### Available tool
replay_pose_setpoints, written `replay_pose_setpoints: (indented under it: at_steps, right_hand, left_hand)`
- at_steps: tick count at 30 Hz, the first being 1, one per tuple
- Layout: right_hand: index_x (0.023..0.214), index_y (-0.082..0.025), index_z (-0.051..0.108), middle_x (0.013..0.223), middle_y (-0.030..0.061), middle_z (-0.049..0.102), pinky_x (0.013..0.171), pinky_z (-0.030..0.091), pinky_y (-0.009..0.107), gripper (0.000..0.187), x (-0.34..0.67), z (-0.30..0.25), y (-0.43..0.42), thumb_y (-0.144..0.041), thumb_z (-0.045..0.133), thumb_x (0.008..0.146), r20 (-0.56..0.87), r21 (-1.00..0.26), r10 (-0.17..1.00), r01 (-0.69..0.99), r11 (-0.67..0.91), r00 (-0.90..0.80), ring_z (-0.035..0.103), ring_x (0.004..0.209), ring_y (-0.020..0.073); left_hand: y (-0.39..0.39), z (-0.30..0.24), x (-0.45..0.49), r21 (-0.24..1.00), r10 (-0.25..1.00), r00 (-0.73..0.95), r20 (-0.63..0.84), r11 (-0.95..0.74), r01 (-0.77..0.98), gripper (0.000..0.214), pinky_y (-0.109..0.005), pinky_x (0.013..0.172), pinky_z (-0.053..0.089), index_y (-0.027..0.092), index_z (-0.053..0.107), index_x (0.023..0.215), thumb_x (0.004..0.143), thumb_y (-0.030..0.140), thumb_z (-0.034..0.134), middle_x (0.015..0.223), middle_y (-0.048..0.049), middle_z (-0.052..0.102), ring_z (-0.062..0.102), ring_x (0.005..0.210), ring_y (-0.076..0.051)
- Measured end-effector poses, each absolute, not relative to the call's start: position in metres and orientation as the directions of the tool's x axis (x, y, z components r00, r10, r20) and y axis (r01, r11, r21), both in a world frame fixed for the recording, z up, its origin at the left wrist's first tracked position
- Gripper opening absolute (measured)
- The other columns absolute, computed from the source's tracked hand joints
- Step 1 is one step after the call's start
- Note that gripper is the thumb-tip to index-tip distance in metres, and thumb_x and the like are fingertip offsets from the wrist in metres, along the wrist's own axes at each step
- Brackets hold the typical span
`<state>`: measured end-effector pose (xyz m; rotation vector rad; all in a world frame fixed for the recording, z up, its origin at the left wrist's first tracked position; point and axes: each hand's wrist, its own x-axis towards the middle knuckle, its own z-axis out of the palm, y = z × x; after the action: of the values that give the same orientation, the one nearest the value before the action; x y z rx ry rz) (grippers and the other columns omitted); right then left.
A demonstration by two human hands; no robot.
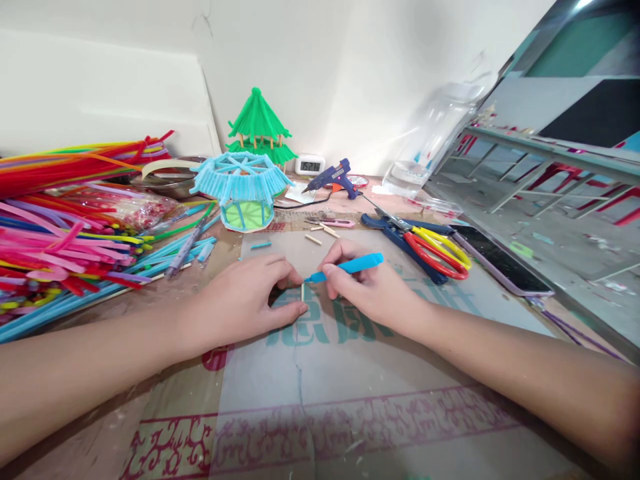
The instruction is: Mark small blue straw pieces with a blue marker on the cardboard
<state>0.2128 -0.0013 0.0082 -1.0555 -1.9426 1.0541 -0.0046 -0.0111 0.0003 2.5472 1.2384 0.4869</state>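
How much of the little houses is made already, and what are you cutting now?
Two look built: the green pavilion and the blue pavilion. Now the left hand steadies a small wooden stick while the right hand presses a blue knife on it. More cut sticks lie loose.

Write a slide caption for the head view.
Left hand steadies a small stick on cardboard while right hand applies a blue knife.

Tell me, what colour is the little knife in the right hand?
Bright blue: the knife in the right hand shows clearly in the head view.
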Motion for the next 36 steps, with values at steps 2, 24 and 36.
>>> replay_pose_setpoints:
  at_steps: [2,24,36]
  right_hand:
    - [0.081,-0.020,0.052,0.060,-0.0041,0.055,0.050,0.039,0.025,0.010,0.2132,0.0082,-0.0012,-0.025,0.053,0.090,0.176,-0.882,0.872,0.321,0.346,-0.456,0.052,0.054,0.0126]
    - [0.081,-0.021,0.050,0.061,-0.0038,0.055,0.051,0.038,0.027,0.010,0.2154,0.0079,-0.0010,-0.026,0.053,0.090,0.190,-0.860,0.860,0.342,0.379,-0.474,0.050,0.054,0.0131]
    - [0.080,-0.021,0.051,0.059,-0.0048,0.056,0.051,0.040,0.025,0.010,0.2128,0.0108,-0.0020,-0.024,0.053,0.089,0.146,-0.895,0.890,0.326,0.304,-0.431,0.051,0.053,0.0116]
  left_hand:
    - [-0.0111,0.0006,-0.0047,0.381,0.797,0.577,0.179,-0.597,0.706,0.027,-0.031,0.069,0.042,0.021,0.063,0.099,0.088,0.046,0.063,0.094,-0.0016,0.064,0.061,0.087,-0.020]
    - [-0.0104,-0.0009,-0.0038,0.354,0.782,0.588,0.208,-0.620,0.700,0.028,-0.031,0.068,0.041,0.023,0.064,0.105,0.088,0.045,0.062,0.089,-0.0013,0.061,0.060,0.083,-0.020]
    - [-0.0100,0.0006,-0.0038,0.358,0.780,0.594,0.197,-0.622,0.697,0.028,-0.031,0.069,0.041,0.024,0.065,0.107,0.088,0.045,0.062,0.092,-0.0012,0.063,0.061,0.086,-0.020]
